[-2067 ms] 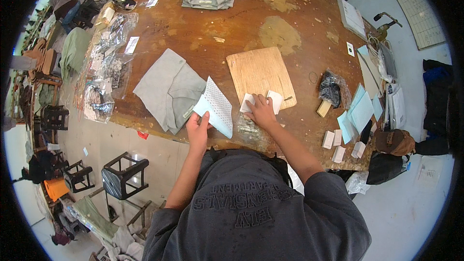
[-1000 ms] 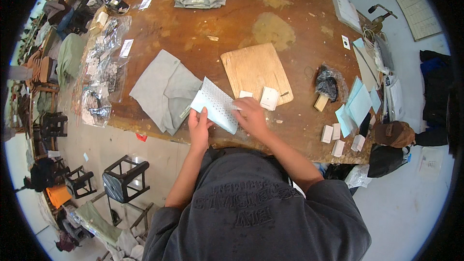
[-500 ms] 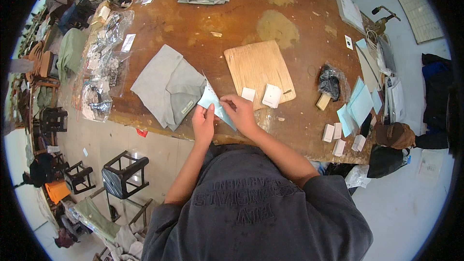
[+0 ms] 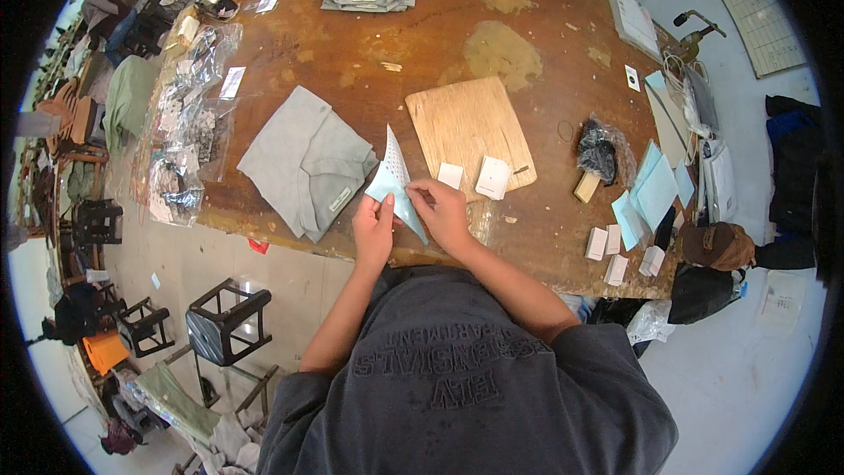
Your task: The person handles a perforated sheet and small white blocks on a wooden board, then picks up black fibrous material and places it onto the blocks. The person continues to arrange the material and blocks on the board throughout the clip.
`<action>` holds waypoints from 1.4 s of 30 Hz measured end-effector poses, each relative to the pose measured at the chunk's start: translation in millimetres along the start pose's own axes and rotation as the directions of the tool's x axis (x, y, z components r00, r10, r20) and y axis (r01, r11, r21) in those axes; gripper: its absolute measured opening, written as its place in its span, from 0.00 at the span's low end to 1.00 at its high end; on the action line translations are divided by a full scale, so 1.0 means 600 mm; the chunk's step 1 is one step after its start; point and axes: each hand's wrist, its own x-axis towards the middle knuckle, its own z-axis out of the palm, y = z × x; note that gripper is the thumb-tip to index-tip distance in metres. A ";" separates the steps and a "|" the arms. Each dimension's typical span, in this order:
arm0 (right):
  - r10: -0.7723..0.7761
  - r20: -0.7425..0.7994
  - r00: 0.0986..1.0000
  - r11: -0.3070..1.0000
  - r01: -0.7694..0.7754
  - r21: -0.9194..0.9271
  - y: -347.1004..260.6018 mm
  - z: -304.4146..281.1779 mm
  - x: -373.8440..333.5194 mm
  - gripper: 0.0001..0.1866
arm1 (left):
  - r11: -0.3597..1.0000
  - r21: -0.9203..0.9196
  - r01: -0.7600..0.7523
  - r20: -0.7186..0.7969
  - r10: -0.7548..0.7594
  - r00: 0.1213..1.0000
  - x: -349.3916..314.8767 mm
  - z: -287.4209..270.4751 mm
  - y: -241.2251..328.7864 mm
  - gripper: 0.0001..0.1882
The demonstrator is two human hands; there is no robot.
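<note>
Above a worn brown desk (image 4: 334, 62), from the head view, holds a blue sheet (image 4: 384, 183) raised between the folded shirt (image 4: 286, 141) and the board (image 4: 466, 123), clasped by its lower left edge in the closed grip of the left hand (image 4: 376, 229), apparently to steady it, tilted, for the right hand (image 4: 444, 215). Has that second grip nearly closed at the sheet's right edge, too small to tell whether pinching it. Has two cards (image 4: 493, 178) lying at the board's near edge, seemingly for easy reach.

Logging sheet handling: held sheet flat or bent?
Bent: the sheet shows dotted and plain blue sides at once, left hand gripping it.
</note>
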 end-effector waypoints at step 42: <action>-0.089 0.434 0.896 0.468 0.423 -0.776 0.226 -0.104 0.009 0.20 | 1.000 -0.009 0.030 -0.102 -0.030 0.994 -0.001 -0.035 0.002 0.12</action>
